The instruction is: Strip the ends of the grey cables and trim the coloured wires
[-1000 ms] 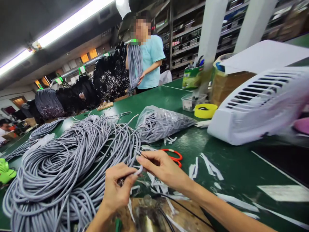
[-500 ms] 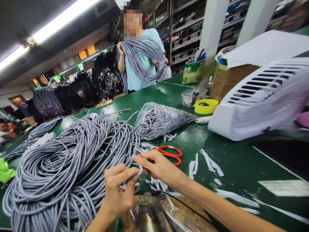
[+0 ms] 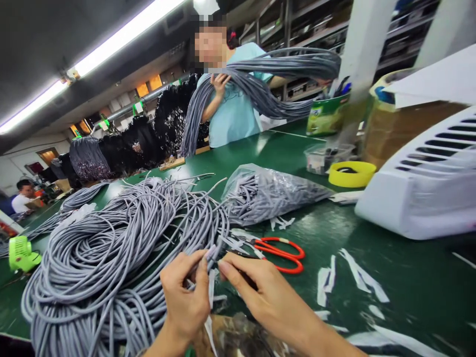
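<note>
My left hand (image 3: pixel 186 292) is pinched shut on the end of a grey cable (image 3: pixel 208 254) at the near edge of the big heap of grey cables (image 3: pixel 111 258). My right hand (image 3: pixel 264 292) is closed beside it, thumb and forefinger nearly touching the left fingertips; what it grips is too small to make out. A thin white strip (image 3: pixel 211 290) hangs down between the two hands. Red-handled scissors (image 3: pixel 282 253) lie on the green table (image 3: pixel 390 258) just beyond my right hand.
A clear bag of grey cable pieces (image 3: pixel 267 193) lies past the scissors. White paper strips (image 3: pixel 357 277) litter the table. A white fan (image 3: pixel 424 188), yellow tape roll (image 3: pixel 351 173) and cardboard box (image 3: pixel 401 124) stand right. A person in a teal shirt (image 3: pixel 234 109) holds a cable bundle across the table.
My hands have drawn closer to me and the strip now hangs between them. The person opposite has swung the cable bundle out to the right. The view shifted left.
</note>
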The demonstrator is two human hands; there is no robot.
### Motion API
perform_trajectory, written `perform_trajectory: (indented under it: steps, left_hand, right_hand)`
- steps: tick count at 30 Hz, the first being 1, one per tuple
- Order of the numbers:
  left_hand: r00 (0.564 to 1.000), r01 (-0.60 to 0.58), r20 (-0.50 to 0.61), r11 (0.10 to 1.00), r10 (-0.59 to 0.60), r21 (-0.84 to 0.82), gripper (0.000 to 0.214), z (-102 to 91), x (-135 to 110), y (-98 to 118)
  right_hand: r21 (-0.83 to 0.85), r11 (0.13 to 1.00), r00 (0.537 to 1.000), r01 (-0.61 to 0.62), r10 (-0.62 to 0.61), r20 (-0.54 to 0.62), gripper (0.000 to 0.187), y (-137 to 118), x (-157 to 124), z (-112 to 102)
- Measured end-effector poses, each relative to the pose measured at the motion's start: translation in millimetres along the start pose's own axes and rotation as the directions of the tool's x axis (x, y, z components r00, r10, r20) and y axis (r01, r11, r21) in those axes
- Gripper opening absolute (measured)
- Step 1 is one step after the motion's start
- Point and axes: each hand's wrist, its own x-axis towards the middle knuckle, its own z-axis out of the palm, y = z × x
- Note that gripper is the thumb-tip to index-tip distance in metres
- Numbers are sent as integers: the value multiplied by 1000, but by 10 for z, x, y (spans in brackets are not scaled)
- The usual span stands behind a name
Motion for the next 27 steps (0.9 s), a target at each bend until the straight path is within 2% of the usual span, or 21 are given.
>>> perform_trajectory:
  steps: [8,16,21,23,27]
  left_hand:
    - [1000,-1,12,999,2,-48,16,12,-9,-5]
    - [999,50,13,997,-49,-58,17,2,-4,19]
    - [998,-29,53,999,30,-25,18,21,-15,41]
    - [1000,-8,26,999,9,-40,18,18,-10,47]
    - [996,76,-31,993,-80,-91,19,2,-1,40]
  right_hand:
    - [36,998,997,-58,60,-44,35,-6,8,18]
    - [80,995,998,-60,61,-12,38,0,0,46]
    - [196,977,986,-88,114,-124,39,32,-4,42]
    - [228,969,980,-94,130,-150,40,28,-4,32]
    - [189,979,996,-79,85,-25,40,-12,-12,29]
